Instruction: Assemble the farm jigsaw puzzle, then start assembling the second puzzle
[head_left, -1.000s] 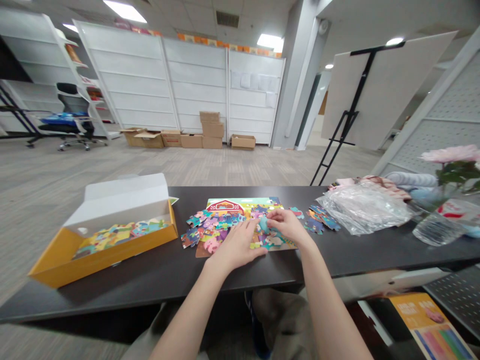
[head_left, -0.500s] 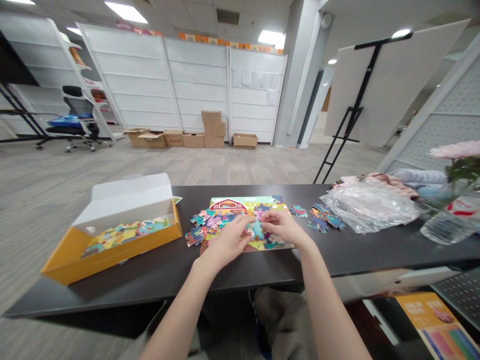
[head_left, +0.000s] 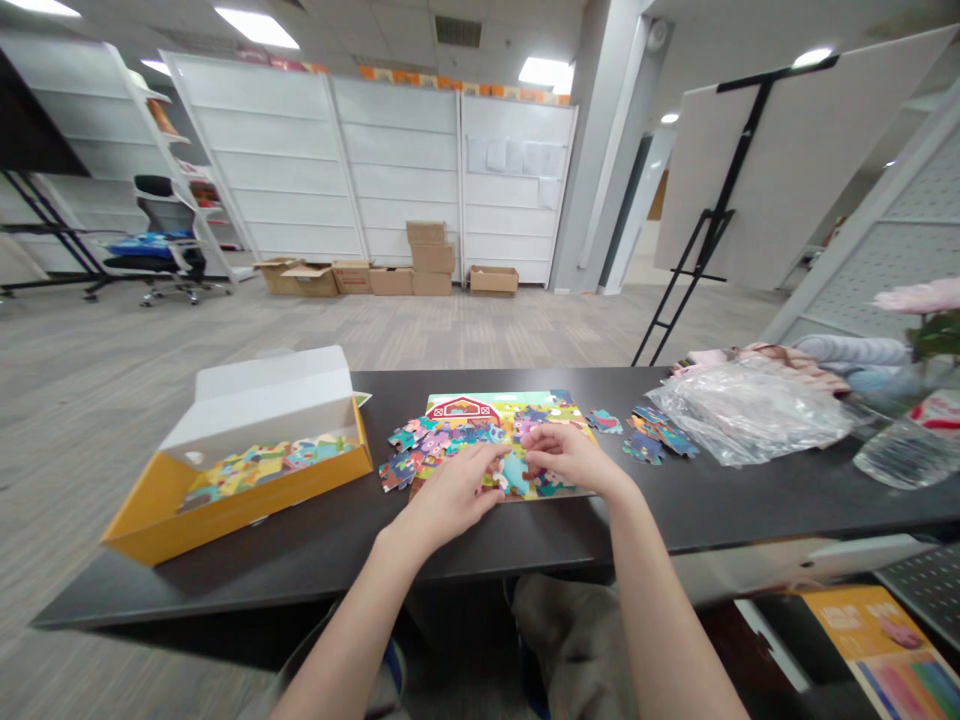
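A colourful puzzle board (head_left: 461,408) with a red barn picture lies on the dark table, partly covered by puzzle pieces and my hands. Over its lower middle is my left hand (head_left: 461,488), fingers stretched, thumb apart, nothing visible in it. Just to the right, my right hand (head_left: 568,458) is over the board with fingers curled towards the thumb; whatever is between the fingertips is too small to make out. A heap of loose puzzle pieces (head_left: 412,452) overlaps the board's left side. More puzzle pieces (head_left: 660,432) lie right of the board, with a single piece (head_left: 604,421) nearer it.
On the table's left stands an open yellow box (head_left: 247,515) with more pieces inside. To the right lie a crumpled clear plastic bag (head_left: 750,410) and rolled cloths (head_left: 847,350), beside a clear vase (head_left: 904,445) with a pink flower. An easel board (head_left: 810,160) stands behind.
My left hand has drawn back slightly from my right, widening the gap between them. My right hand stays over the same part of the board. The whole view has shifted slightly.
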